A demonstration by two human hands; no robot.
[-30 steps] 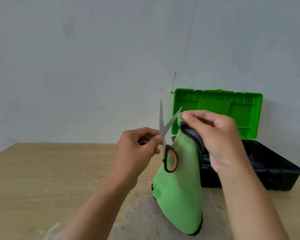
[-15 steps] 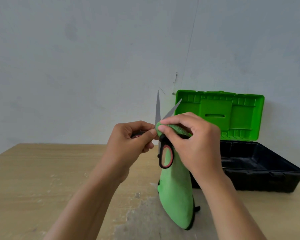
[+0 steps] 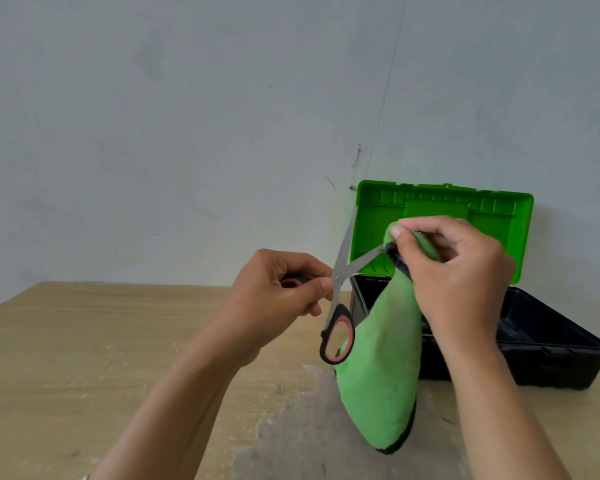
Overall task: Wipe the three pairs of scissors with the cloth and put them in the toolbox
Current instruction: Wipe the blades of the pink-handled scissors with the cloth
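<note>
Centre of the frame: a pair of scissors [image 3: 341, 261] is held up in the air, blades spread in a V. One blade points up and slightly right. The other runs right into the cloth [image 3: 381, 375].
Handles: black with red lining. One loop hangs free below the pivot, and the other sits inside the left hand [image 3: 278, 299].
Left of centre: the left hand's fingers [image 3: 321, 284] are curled round the upper handle, with the thumb just beside the pivot.
Right of centre: the right hand [image 3: 461, 282] is raised in front of the toolbox [image 3: 551, 368]. Its fingers [image 3: 395, 232] pinch a fold of the cloth closed over the tip end of the right-pointing blade.
Cloth: bright green and fleecy with a dark trim. It hangs from the right hand down to the lower centre-right and passes behind the free handle loop. Its lower tip is over the bench [image 3: 84, 358]; whether it touches cannot be told.
Right side: the toolbox stands on the bench against the wall [image 3: 187, 116]. It has a black tub, and its green lid [image 3: 465, 206] stands open and upright. Hand and cloth hide much of the tub's inside, and its contents cannot be made out.
Writing: the lid's inner face shows moulded ribs and a raised panel, too blurred to read any lettering.
Lower half: the bench is pale wood grain, with a worn greyish patch at lower centre beneath the cloth.
Upper half: the wall is grey-white, with a thin dark line running down toward the lid's left corner.
</note>
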